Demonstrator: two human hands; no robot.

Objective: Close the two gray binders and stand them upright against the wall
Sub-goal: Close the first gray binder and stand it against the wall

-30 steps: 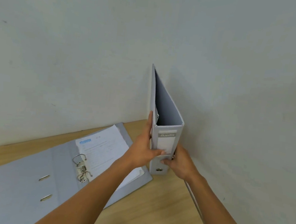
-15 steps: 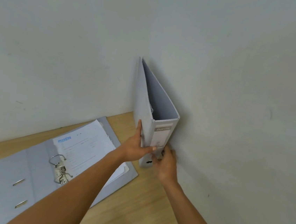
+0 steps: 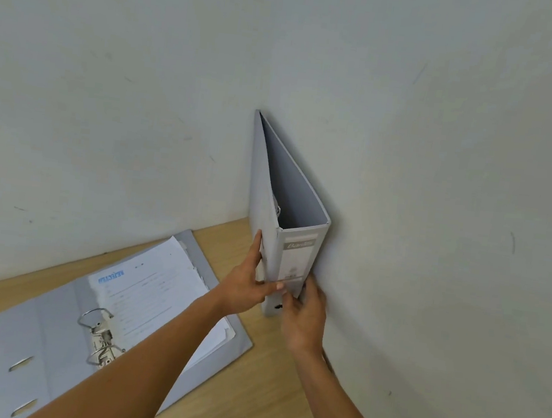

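Two gray binders are in view. One closed binder point(image 3: 282, 216) stands upright on the wooden table point(image 3: 248, 393), its spine facing the camera and its right cover flat against the wall point(image 3: 440, 192) on the right, tucked into the corner where two wall faces meet. The second, open binder point(image 3: 60, 332) lies flat on the table to the left, well apart from the wall on the right, with its far edge near the back wall. It shows one metal ring mechanism point(image 3: 101, 337), one stack of printed papers point(image 3: 157, 291) on its right half, and two slots in its left cover.

Both hands are on the standing binder. The left hand point(image 3: 245, 290) clasps its lower part, fingers spread along the left cover and thumb pressed across the spine. The right hand point(image 3: 304, 317) is wrapped around the lower right edge of the spine, next to the wall, fingers curled against the spine beside the round finger hole. One label strip runs down the spine, its lettering too blurred to read
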